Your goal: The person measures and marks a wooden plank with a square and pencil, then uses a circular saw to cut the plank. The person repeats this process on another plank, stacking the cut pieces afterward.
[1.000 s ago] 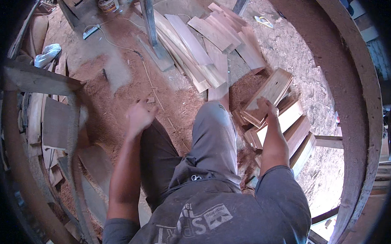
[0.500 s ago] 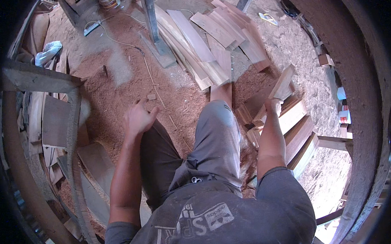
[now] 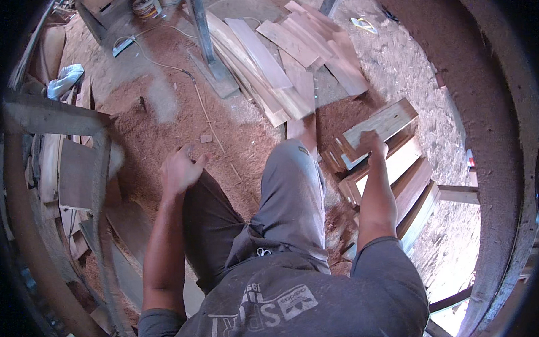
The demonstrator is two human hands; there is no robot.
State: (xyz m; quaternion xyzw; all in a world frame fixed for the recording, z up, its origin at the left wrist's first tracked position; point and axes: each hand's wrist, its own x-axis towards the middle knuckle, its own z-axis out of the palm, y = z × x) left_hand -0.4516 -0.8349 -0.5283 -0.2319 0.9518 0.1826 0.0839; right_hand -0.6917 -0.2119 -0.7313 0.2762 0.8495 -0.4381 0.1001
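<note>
My right hand (image 3: 372,143) is closed at the near edge of a light wooden board (image 3: 387,123), its fingertips partly hidden. That board lies with its broad face up, slanting over a stack of wooden boards (image 3: 394,167) at my right. My left hand (image 3: 182,170) hovers by my left knee with nothing in it, thumb apart and fingers loosely bent. Below it the ground is covered in reddish sawdust (image 3: 146,125).
Ahead lie several loose planks (image 3: 259,52) beside a metal post (image 3: 200,23). A thin cable (image 3: 184,70) crosses the sawdust. A wooden frame (image 3: 57,113) and more boards (image 3: 76,173) stand at left. A thick curved beam (image 3: 497,117) runs along the right.
The board at my right hand has turned from standing tilted on edge to lying broad face up on the stack. My left hand has shifted slightly left and nearer.
</note>
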